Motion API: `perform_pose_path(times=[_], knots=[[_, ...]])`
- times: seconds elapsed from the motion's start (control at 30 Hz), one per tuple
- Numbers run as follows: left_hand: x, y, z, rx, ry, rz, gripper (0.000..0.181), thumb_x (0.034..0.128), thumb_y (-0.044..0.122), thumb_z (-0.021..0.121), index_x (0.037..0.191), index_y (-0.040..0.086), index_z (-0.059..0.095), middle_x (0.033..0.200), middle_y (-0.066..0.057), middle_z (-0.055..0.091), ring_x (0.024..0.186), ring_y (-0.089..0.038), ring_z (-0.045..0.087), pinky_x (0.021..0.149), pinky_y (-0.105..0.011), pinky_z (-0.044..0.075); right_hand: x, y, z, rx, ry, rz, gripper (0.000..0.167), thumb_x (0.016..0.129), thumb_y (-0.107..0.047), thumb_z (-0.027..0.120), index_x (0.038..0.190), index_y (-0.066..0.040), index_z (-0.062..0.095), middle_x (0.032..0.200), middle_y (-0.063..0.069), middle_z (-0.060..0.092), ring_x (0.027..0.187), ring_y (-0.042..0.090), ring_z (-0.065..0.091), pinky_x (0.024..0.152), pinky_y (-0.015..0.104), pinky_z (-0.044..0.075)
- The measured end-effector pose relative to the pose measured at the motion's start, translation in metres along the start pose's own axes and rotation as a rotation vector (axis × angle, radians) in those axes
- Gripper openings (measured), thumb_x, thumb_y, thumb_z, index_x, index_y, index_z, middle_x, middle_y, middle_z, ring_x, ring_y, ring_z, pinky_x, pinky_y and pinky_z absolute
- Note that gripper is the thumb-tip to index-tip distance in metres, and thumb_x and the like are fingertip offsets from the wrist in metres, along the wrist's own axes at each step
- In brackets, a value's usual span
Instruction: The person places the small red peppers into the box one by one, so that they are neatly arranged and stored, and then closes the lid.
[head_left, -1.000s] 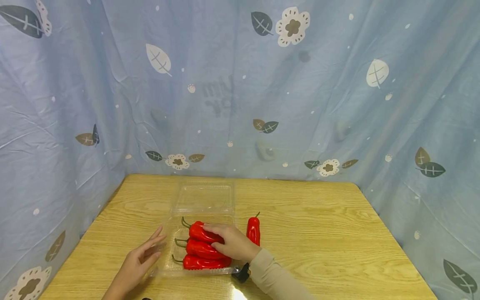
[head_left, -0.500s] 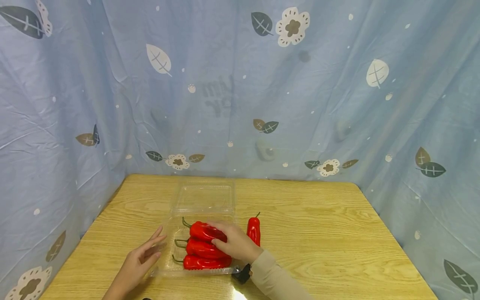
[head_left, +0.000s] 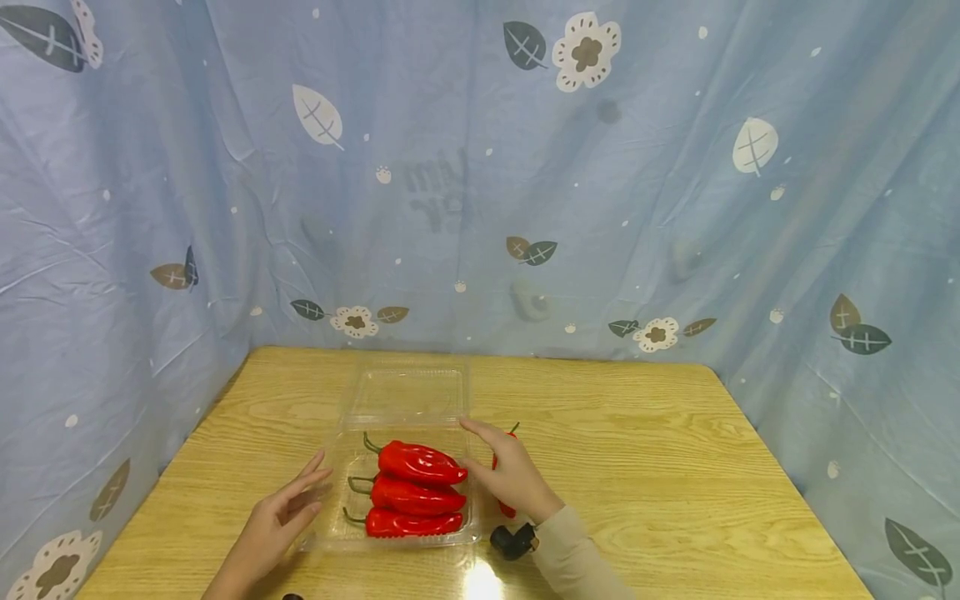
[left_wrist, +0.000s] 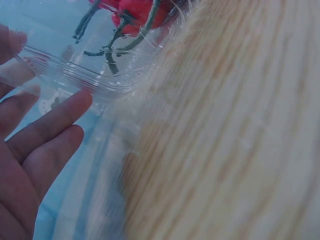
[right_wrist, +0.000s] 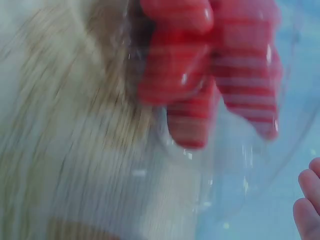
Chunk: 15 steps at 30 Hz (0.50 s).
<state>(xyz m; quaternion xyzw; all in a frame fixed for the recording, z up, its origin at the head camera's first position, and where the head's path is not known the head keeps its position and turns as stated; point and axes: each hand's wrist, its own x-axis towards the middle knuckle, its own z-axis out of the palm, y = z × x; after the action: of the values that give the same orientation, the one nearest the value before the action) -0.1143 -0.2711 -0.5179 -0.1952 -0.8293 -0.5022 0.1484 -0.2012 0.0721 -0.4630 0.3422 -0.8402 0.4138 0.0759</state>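
Note:
Three red peppers (head_left: 420,464) with curled green stems lie side by side in a clear plastic clamshell box (head_left: 347,454). Its lid (head_left: 408,396) is folded back flat on the far side. My left hand (head_left: 268,525) is at the box's left side with fingers extended; in the left wrist view the fingertips (left_wrist: 82,100) are at the clear wall, touching or nearly so. My right hand (head_left: 517,477) hovers by the box's right edge, fingers spread and holding nothing. Behind it lies a fourth red pepper (head_left: 507,509), mostly hidden. The right wrist view is blurred.
A yellow wood-grain table (head_left: 637,467) carries everything. Blue patterned curtain (head_left: 465,167) encloses its back and sides. A black device (head_left: 513,542) sits at the right wrist, and a small dark object (head_left: 292,597) shows at the bottom edge.
My right hand has come off the back pepper in the box and moved right, now covering much of the loose pepper. The left hand has stayed in place.

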Motion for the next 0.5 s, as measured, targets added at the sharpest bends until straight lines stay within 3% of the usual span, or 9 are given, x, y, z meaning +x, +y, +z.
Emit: perform_pose_path(times=[0.23,0.5], knots=[[0.001,0.001,0.001,-0.021,0.000,-0.003,0.039,0.0924,-0.005,0.054,0.131,-0.008,0.050,0.154,-0.002,0.030,0.118,0.007,0.049,0.085,-0.007,0.048,-0.019,0.015,-0.009,0.044,0.103,0.130,0.053,0.086,-0.012,0.070,0.136,-0.007,0.052,0.137,0.010,0.054,0.127,0.031,0.049,0.103,0.051,0.043],[0.001,0.002,0.001,-0.013,0.010,0.009,0.039,0.0915,-0.007,0.055,0.130,-0.008,0.051,0.152,-0.011,0.031,0.119,0.006,0.048,0.086,-0.007,0.047,-0.042,0.033,-0.011,0.158,0.143,0.289,0.053,0.088,-0.009,0.068,0.136,0.000,0.049,0.139,0.016,0.051,0.128,0.035,0.046,0.106,0.047,0.039]])
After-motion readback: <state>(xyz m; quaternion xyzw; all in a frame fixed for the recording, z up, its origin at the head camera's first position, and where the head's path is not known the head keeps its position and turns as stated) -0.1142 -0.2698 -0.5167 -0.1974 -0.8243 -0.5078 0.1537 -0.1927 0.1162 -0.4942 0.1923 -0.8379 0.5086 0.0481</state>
